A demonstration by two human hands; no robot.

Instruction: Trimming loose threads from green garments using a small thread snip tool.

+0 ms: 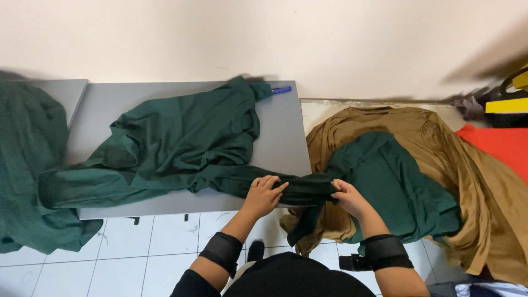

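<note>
Broadly, a grey desk [280,137] carries a crumpled dark green shirt [181,137], one sleeve stretched off the desk's right front corner. Both hands pinch that sleeve: the left hand [264,195] curled over it, the right hand [346,198] clenched on its end, above a tan cloth [440,143].

place: likely garment workroom | evidence: grey table [286,137], heaped green [181,137] and tan cloth [440,159], tiled floor [148,247]

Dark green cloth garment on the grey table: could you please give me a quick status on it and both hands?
Left hand and right hand both grip one end of the dark green cloth garment. Rest lies crumpled across the grey table. Nothing in the way.
</note>
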